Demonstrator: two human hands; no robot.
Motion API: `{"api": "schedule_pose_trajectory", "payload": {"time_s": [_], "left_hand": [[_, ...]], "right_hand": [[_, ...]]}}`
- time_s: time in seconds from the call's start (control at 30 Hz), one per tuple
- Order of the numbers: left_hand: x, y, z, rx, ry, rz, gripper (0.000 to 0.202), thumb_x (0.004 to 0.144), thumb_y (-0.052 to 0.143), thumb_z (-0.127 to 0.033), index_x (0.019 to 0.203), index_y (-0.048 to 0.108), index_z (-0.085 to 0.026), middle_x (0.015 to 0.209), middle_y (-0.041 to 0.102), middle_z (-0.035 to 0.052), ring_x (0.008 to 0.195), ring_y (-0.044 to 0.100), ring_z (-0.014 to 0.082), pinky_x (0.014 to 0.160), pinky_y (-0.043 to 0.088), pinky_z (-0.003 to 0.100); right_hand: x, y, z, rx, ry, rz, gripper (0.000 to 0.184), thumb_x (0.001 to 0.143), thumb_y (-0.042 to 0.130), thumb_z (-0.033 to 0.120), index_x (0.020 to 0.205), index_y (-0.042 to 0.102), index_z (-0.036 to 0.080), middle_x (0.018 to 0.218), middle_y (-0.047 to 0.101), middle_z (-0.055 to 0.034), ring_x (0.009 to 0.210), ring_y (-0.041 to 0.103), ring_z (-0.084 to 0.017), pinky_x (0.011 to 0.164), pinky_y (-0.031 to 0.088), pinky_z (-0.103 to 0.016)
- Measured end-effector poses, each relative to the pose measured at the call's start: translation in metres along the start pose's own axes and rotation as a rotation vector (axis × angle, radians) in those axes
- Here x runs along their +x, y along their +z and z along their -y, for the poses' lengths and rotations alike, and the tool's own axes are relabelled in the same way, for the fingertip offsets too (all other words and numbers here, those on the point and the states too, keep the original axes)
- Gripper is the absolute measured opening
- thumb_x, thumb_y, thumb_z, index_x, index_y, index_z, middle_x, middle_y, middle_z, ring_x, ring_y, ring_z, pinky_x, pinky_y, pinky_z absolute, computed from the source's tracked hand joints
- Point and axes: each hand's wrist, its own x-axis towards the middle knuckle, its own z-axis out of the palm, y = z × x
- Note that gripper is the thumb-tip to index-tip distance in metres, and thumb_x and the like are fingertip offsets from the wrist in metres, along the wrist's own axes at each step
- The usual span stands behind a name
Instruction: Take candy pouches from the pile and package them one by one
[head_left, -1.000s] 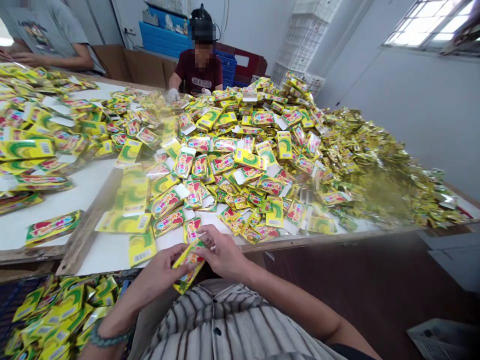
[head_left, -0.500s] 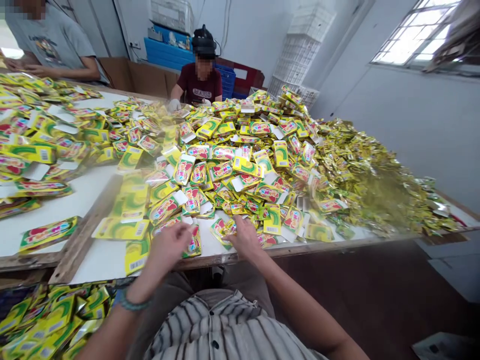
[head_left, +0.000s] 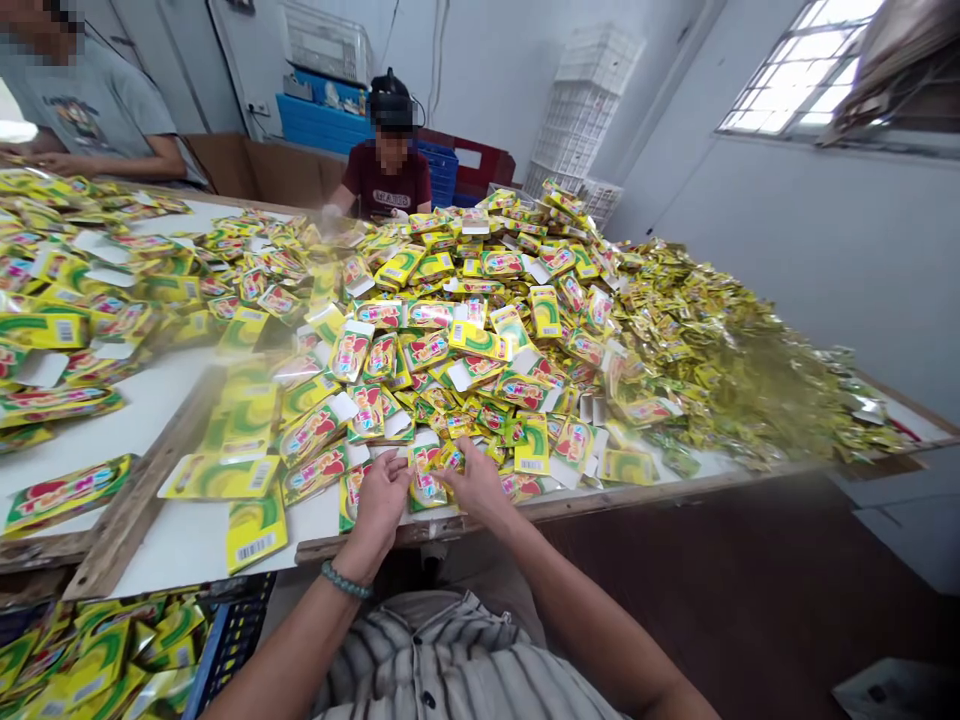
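My left hand (head_left: 384, 497), with a beaded bracelet on the wrist, has its fingers curled at the left edge of a small printed carton (head_left: 427, 488) near the table's front edge. From the other side, my right hand (head_left: 480, 487) pinches a small shiny yellow packet (head_left: 451, 459) over that carton's upper right part. The fingertips partly hide both things. Another printed carton (head_left: 351, 497) lies under and beside my left hand. Just beyond both hands rises a heap of yellow-green cartons (head_left: 431, 350), several with white end flaps sticking out.
Loose shiny packets (head_left: 720, 350) form a large pile at right. A wooden strip (head_left: 142, 490) divides the table on the left, with more cartons (head_left: 67, 330) past it. Below left, a blue crate (head_left: 225, 630) holds yellow packs. Two co-workers (head_left: 390, 185) (head_left: 112, 120) are across the table.
My left hand has moved right and closed in on the carton by my right hand. That carton now sits more upright between the hands. The view has shifted slightly.
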Motion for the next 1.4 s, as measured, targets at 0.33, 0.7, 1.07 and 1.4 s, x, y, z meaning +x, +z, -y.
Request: {"api": "schedule_pose_trajectory", "payload": {"time_s": [0.33, 0.7, 1.07, 1.4], "left_hand": [[-0.010, 0.003, -0.001, 0.246, 0.074, 0.126, 0.046, 0.068, 0.067, -0.019, 0.113, 0.059, -0.014, 0.103, 0.067, 0.0092, 0.094, 0.064, 0.0227, 0.081, 0.050, 0.033], [-0.022, 0.017, -0.030, 0.948, 0.149, 0.208, 0.065, 0.073, 0.065, -0.047, 0.119, 0.045, -0.008, 0.107, 0.066, 0.0227, 0.103, 0.063, 0.0342, 0.078, 0.044, 0.035], [-0.008, 0.023, -0.038, 0.928, 0.185, 0.178, 0.042, 0.076, 0.061, -0.029, 0.112, 0.051, -0.010, 0.102, 0.067, 0.0183, 0.098, 0.064, 0.0318, 0.078, 0.046, 0.036], [-0.013, -0.024, -0.017, -0.123, 0.073, 0.375, 0.055, 0.066, 0.075, -0.046, 0.110, 0.062, -0.015, 0.107, 0.073, 0.0108, 0.103, 0.067, 0.0281, 0.087, 0.053, 0.038]], "right_hand": [[0.000, -0.005, -0.001, 0.471, -0.106, 0.035, 0.025, 0.077, 0.058, 0.037, 0.093, 0.055, 0.018, 0.089, 0.063, -0.0034, 0.084, 0.057, -0.018, 0.076, 0.046, -0.029], [0.006, -0.034, -0.029, 0.147, -0.048, -0.228, 0.030, 0.082, 0.050, 0.041, 0.100, 0.056, 0.018, 0.088, 0.064, -0.0072, 0.084, 0.060, -0.022, 0.074, 0.047, -0.032], [0.025, -0.033, -0.034, 0.476, -0.027, -0.152, 0.031, 0.071, 0.061, 0.044, 0.087, 0.051, 0.020, 0.091, 0.062, -0.0065, 0.094, 0.061, -0.022, 0.085, 0.049, -0.036], [0.020, -0.028, 0.000, 0.547, -0.113, -0.092, 0.029, 0.074, 0.064, 0.046, 0.075, 0.057, 0.019, 0.070, 0.059, 0.0006, 0.066, 0.054, -0.014, 0.062, 0.045, -0.025]]}}
